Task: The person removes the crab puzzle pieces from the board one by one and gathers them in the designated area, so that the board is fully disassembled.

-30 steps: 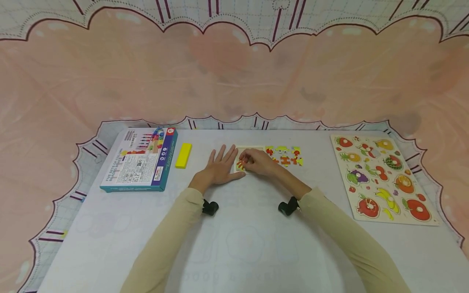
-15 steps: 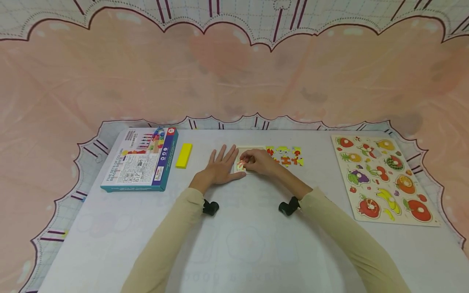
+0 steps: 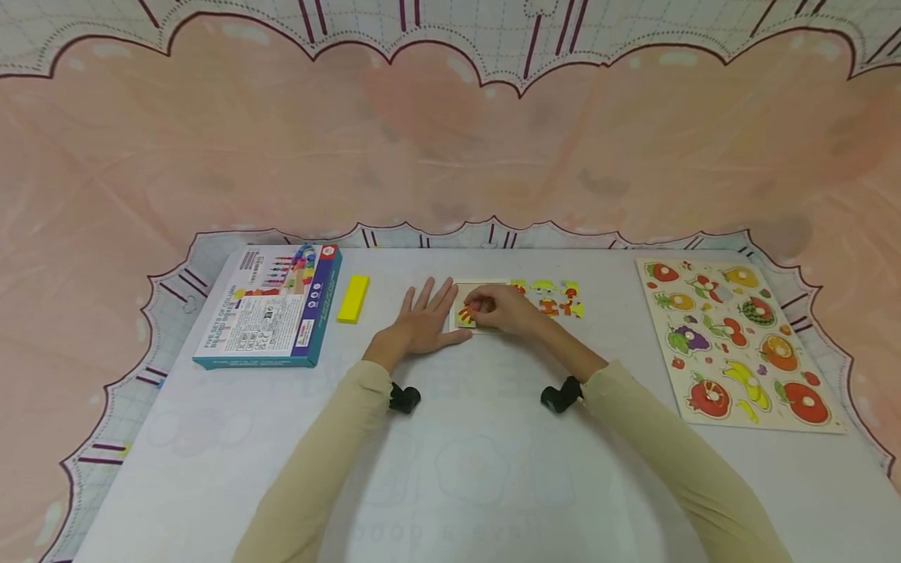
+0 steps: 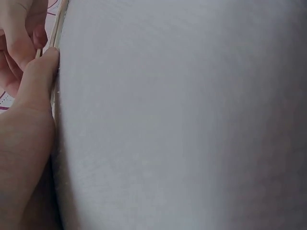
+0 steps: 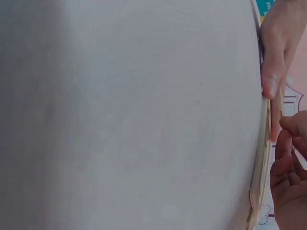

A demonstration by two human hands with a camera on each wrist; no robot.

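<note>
A shallow wooden puzzle tray (image 3: 482,283) lies flat at the middle of the table's far part. My left hand (image 3: 422,320) rests beside its left edge with fingers spread, the thumb along the near rim. Between thumb and fingertips my right hand (image 3: 505,309) pinches a yellow and red jigsaw piece (image 3: 465,316) over the tray's left part. The right wrist view shows that piece (image 5: 282,103) edge-on, close to the left thumb. Several loose jigsaw pieces (image 3: 548,307), yellow and red, lie right of the tray; my right hand partly hides tray and pieces.
Left of the hands lie a yellow block (image 3: 353,299) and a blue and white box (image 3: 271,309). A fruit puzzle board (image 3: 739,344) lies at the right. White cloth (image 3: 450,453) covers the table, with a peach curtain (image 3: 450,156) behind.
My right hand has shifted slightly right, still pinching the jigsaw piece, which has tilted: its glare is gone and its red marks show again. My left hand has stayed put.
</note>
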